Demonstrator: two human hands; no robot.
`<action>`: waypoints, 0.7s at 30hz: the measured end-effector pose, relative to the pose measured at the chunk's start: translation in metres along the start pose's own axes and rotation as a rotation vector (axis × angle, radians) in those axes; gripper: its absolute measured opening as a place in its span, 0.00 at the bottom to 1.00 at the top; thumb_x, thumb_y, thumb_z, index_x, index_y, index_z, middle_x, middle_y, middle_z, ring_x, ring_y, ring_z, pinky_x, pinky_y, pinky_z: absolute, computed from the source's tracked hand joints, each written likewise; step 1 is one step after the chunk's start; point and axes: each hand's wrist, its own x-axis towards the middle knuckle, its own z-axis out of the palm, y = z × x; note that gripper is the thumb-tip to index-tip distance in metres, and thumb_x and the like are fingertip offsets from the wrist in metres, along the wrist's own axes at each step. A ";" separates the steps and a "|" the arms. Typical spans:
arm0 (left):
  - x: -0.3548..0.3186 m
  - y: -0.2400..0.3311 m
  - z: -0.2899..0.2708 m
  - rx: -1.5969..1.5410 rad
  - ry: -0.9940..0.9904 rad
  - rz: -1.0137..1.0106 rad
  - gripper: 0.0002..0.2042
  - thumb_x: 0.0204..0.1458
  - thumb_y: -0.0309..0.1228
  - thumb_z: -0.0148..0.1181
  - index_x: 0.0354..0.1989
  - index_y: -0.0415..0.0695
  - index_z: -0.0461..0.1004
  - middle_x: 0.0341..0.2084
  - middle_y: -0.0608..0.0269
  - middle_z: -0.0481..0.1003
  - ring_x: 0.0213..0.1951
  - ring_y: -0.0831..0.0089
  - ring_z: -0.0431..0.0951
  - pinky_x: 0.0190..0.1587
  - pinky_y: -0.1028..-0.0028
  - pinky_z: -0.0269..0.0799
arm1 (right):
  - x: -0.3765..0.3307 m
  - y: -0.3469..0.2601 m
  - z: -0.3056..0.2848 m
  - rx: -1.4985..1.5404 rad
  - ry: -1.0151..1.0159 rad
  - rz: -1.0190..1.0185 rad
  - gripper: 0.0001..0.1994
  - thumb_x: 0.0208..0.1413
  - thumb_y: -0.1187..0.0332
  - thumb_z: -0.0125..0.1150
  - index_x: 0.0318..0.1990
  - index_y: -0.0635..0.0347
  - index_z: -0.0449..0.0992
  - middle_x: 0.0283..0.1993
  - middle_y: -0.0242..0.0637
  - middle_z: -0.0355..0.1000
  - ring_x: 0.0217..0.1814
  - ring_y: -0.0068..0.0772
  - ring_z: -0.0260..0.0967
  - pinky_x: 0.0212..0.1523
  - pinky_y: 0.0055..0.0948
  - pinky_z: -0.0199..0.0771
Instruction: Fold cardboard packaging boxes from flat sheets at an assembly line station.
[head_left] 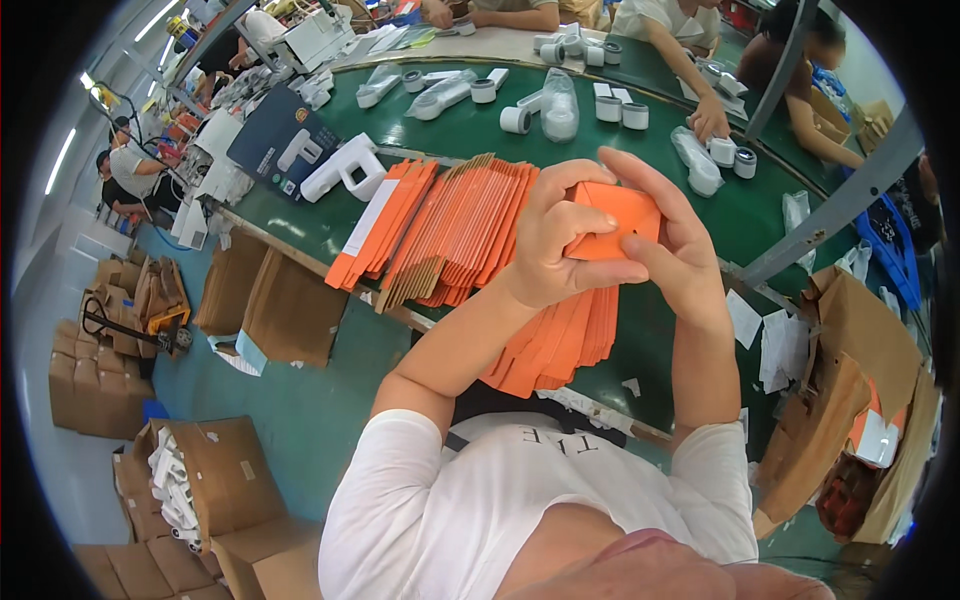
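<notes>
Both of my hands hold a small orange cardboard box (617, 222) above the green table (470, 140). My left hand (555, 240) wraps its left side, thumb pressed along the lower edge. My right hand (672, 240) grips the right side with fingers spread over the top. Under my hands lies a fanned row of flat orange box blanks (450, 225), and more blanks (560, 345) sit near the table's front edge.
White tape-like rolls (515, 118) and clear bags (558, 105) lie across the table. A white handheld device (345, 170) rests beside a dark box (280, 140). Other people's hands (710, 120) work at the far side. Brown cartons (215, 480) stand on the floor at left.
</notes>
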 end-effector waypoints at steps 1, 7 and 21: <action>0.001 0.000 -0.005 0.000 0.001 -0.006 0.25 0.31 0.45 0.72 0.34 0.47 0.66 0.44 0.52 0.66 0.42 0.59 0.69 0.42 0.67 0.68 | 0.004 -0.001 0.002 -0.148 -0.054 0.083 0.24 0.44 0.81 0.50 0.53 0.62 0.68 0.57 0.40 0.62 0.60 0.32 0.57 0.60 0.30 0.55; 0.011 -0.020 -0.032 0.118 -0.065 0.069 0.29 0.27 0.49 0.73 0.33 0.46 0.66 0.43 0.53 0.65 0.42 0.58 0.68 0.42 0.66 0.68 | 0.028 0.007 0.019 -0.447 -0.117 0.160 0.27 0.46 0.83 0.48 0.58 0.63 0.63 0.58 0.37 0.62 0.59 0.28 0.59 0.57 0.25 0.59; 0.026 -0.067 -0.060 -0.100 -0.235 -0.018 0.35 0.28 0.36 0.75 0.48 0.43 0.64 0.43 0.54 0.65 0.46 0.57 0.66 0.47 0.64 0.65 | 0.040 0.008 0.082 -1.152 0.187 -0.062 0.29 0.50 0.66 0.49 0.62 0.65 0.55 0.67 0.45 0.47 0.71 0.42 0.38 0.66 0.35 0.39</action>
